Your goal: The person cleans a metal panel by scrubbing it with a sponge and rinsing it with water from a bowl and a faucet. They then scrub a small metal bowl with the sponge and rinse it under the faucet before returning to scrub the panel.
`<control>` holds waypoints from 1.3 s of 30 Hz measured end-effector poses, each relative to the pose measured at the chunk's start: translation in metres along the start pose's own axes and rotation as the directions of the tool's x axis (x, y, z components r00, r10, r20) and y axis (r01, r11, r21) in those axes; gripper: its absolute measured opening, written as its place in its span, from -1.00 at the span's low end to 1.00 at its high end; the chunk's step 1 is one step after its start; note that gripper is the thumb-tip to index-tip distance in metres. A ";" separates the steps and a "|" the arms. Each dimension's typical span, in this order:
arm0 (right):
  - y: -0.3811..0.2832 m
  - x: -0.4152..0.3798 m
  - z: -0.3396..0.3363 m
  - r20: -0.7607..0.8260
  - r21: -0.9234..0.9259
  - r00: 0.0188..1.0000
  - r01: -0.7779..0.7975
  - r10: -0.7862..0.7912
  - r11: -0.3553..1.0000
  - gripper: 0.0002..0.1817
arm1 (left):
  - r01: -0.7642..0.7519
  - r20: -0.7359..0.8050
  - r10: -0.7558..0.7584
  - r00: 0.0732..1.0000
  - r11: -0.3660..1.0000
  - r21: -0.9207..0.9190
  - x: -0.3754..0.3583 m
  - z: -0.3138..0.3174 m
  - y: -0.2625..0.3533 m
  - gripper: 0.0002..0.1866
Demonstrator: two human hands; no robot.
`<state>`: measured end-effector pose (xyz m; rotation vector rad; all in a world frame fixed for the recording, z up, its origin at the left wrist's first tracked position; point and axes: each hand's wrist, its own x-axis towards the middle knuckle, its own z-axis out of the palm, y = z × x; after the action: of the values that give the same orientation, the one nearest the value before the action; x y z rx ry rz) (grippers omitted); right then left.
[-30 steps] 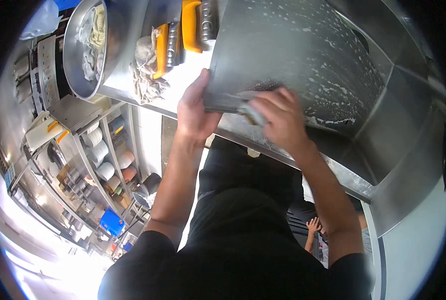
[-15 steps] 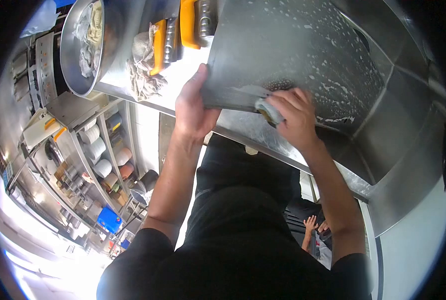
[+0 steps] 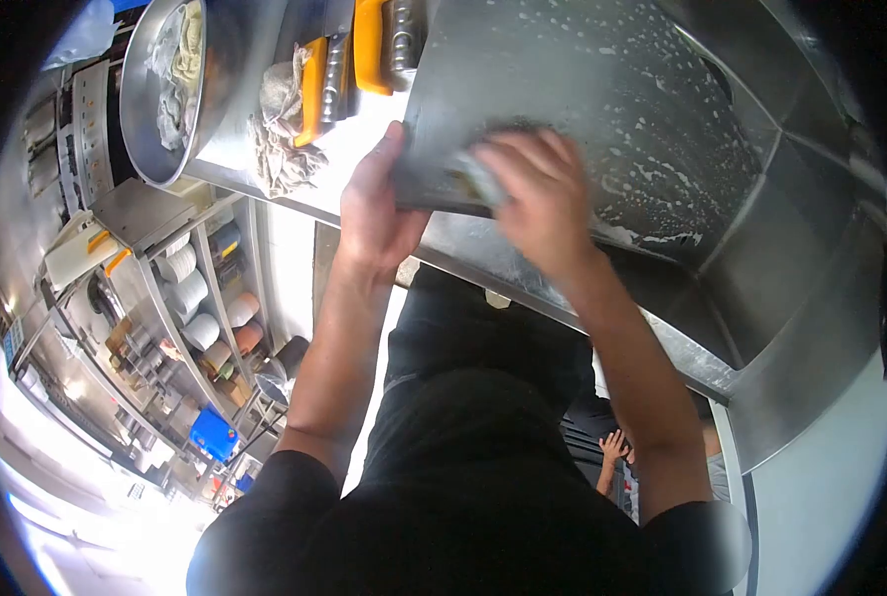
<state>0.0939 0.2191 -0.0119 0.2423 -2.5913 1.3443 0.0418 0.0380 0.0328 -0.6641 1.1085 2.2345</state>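
A large grey metal sheet [image 3: 533, 65], spotted with suds on its right half, lies tilted across the sink [image 3: 781, 238]. At its lower left corner my left hand [image 3: 372, 204] grips the edge, thumb on top and fingers beneath. My right hand [image 3: 543, 199], blurred by motion, presses a sponge [image 3: 479, 181] against the sheet near its lower edge. The sponge shows a pale side and a yellowish side; the fingers cover much of it.
Left of the sheet are yellow-handled tools [image 3: 310, 94], a crumpled cloth [image 3: 283, 159] and a steel bowl [image 3: 136, 109] with rags. A shelf rack [image 3: 205, 258] with stacked bowls stands at left. Another person's hand [image 3: 613, 445] shows low on the right.
My right hand and the sponge have moved left and a little up over the sheet, closer to my left hand. My left hand keeps its grip at the corner, shifted slightly left.
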 end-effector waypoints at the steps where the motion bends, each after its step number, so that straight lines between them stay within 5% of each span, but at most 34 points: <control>1: -0.010 0.010 0.005 0.014 0.015 1.000 -0.001 0.001 1.000 -0.50 | 0.015 -0.002 -0.015 1.000 1.000 -0.003 -0.001 -0.005 -0.001 -0.56; 6: 0.017 -0.021 -0.010 0.051 -0.059 0.997 -0.063 0.066 0.996 -0.50 | 0.037 0.006 -0.037 0.999 0.999 0.000 0.001 -0.008 0.002 -0.55; 8: 0.043 -0.041 -0.023 -0.014 -0.126 0.978 -0.207 0.206 0.970 -0.53 | 0.022 -0.021 -0.022 1.000 1.000 -0.001 0.002 -0.004 0.003 -0.55; 11: 0.032 -0.020 -0.003 -0.289 0.036 0.883 -0.377 0.371 0.925 -0.56 | 0.028 -0.052 -0.027 0.998 0.999 0.027 0.000 0.000 0.002 -0.55; 17: -0.001 -0.004 -0.001 -0.047 -0.058 0.992 -0.120 0.118 0.991 -0.56 | 0.027 0.041 -0.028 0.999 1.000 0.010 0.004 -0.008 0.000 -0.53; 20: 0.048 0.003 -0.020 -0.263 -0.019 0.883 -0.408 0.389 0.913 -0.53 | 0.032 0.031 -0.033 0.999 0.999 0.029 0.002 -0.007 0.001 -0.53; 22: 0.045 0.004 -0.012 -0.295 -0.022 0.913 -0.300 0.281 0.954 -0.52 | 0.025 0.022 -0.026 0.999 0.999 0.024 0.002 -0.004 0.002 -0.53; 24: 0.007 -0.002 0.008 -0.211 -0.070 0.965 -0.172 0.154 0.983 -0.52 | 0.008 0.002 -0.008 1.000 1.000 -0.013 0.002 0.000 0.000 -0.53; 25: -0.015 -0.003 0.008 -0.030 -0.049 0.995 -0.101 0.100 0.994 -0.52 | 0.013 0.005 -0.013 1.000 1.000 -0.009 0.002 -0.003 -0.001 -0.53; 28: -0.003 -0.008 -0.003 0.066 -0.082 0.998 -0.017 0.022 0.996 -0.48 | 0.023 0.019 -0.023 1.000 1.000 -0.008 0.004 -0.009 -0.002 -0.53; 30: 0.008 0.009 -0.014 0.021 -0.161 0.998 -0.048 0.052 0.986 -0.50 | 0.033 0.009 -0.033 0.999 0.999 -0.008 0.001 -0.003 0.001 -0.53; 32: 0.030 0.039 -0.009 -0.212 -0.119 0.957 -0.228 0.200 0.966 -0.55 | 0.041 0.011 -0.041 0.999 0.999 -0.029 0.001 -0.004 -0.001 -0.51; 34: 0.030 0.062 -0.003 -0.300 -0.135 0.951 -0.118 0.073 0.984 -0.53 | 0.044 -0.018 -0.045 0.999 0.998 -0.052 0.003 -0.009 -0.001 -0.46; 37: -0.015 0.028 0.014 0.010 -0.069 0.997 0.077 -0.076 0.995 -0.55 | 0.069 0.118 -0.052 0.992 0.987 -0.147 0.003 -0.006 -0.001 -0.32; 39: -0.033 0.023 0.017 0.085 -0.003 0.988 0.127 -0.126 0.992 -0.56 | 0.059 0.034 -0.056 0.998 0.995 -0.075 -0.001 0.005 0.002 -0.21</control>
<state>0.0778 0.1855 0.0110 0.4640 -2.6000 1.3057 0.0403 0.0404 0.0373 -0.6805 0.9812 2.2394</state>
